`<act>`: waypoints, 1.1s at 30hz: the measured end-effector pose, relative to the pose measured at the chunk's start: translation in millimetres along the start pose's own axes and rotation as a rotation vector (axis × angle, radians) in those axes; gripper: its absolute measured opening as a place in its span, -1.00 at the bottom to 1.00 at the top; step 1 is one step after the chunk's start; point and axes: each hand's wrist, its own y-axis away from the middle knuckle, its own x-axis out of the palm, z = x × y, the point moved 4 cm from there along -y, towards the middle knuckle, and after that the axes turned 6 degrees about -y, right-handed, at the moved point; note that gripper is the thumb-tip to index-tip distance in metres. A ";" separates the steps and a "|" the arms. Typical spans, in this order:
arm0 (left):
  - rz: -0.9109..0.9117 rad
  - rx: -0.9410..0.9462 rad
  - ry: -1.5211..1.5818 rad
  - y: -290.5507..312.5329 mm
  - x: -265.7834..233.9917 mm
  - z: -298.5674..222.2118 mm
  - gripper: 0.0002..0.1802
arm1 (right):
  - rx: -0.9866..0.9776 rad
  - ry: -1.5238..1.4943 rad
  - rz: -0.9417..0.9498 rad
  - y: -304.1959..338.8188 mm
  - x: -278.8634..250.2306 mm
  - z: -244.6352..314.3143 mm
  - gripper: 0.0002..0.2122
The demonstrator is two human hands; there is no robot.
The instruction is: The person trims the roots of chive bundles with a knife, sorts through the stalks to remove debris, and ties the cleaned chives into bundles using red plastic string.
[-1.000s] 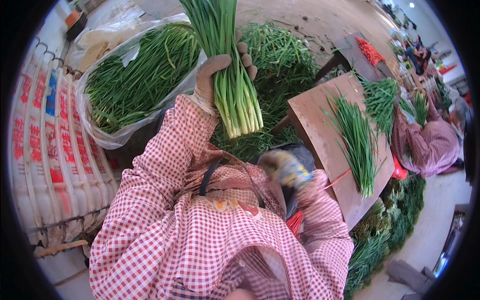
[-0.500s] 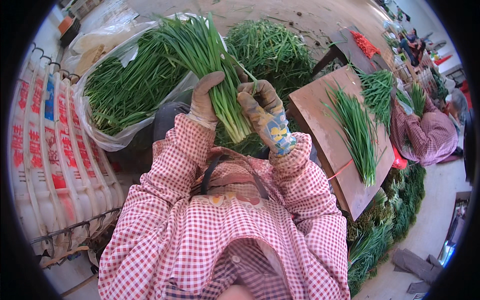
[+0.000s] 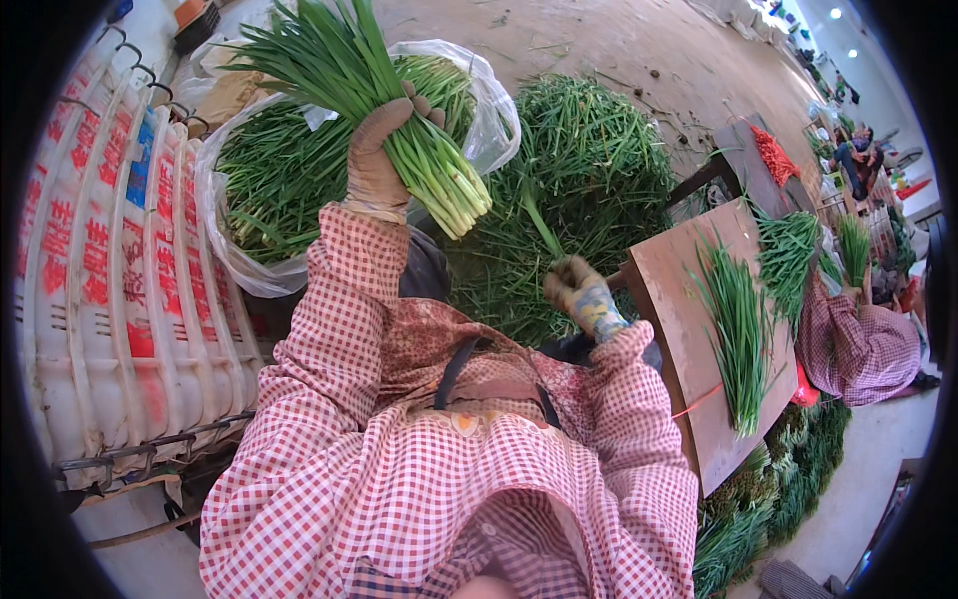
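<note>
My gloved left hand point(image 3: 377, 170) is closed round a thick bunch of garlic chives point(image 3: 431, 172), its pale stem ends pointing to the lower right. The bunch is held up over an open clear plastic bag point(image 3: 499, 118) filled with more chives point(image 3: 274, 185). Lower and to the right, my right hand point(image 3: 579, 290), in a soiled glove with a floral cuff, pinches a few loose chive leaves point(image 3: 540, 222). They stick out over a large heap of loose green leaves point(image 3: 589, 150) in front of me.
At right, a wooden board point(image 3: 679, 265) bears a loose bunch of chives point(image 3: 736, 349). Red ties point(image 3: 775, 160) lie on a stand behind it. A white crate point(image 3: 130, 270) stands at left. Bundled chives point(image 3: 743, 529) line the lower right. A co-worker point(image 3: 860, 344) sits at far right.
My right hand has drawn away from the bunch, down and to the right, with a few leaves in it. My left hand has carried the bunch up and slightly left.
</note>
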 end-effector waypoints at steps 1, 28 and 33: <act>-0.025 0.023 -0.047 0.6 -1.1 -3.1 -0.75 | -0.099 0.341 -0.043 3.4 -1.8 2.2 -0.64; 0.235 -0.057 0.118 18.8 42.6 74.9 -0.40 | -0.319 0.214 0.013 15.0 -22.8 183.1 -0.04; 0.254 -0.346 0.295 65.6 87.9 189.8 -0.47 | -0.106 0.385 -0.414 88.2 -36.3 114.0 -0.31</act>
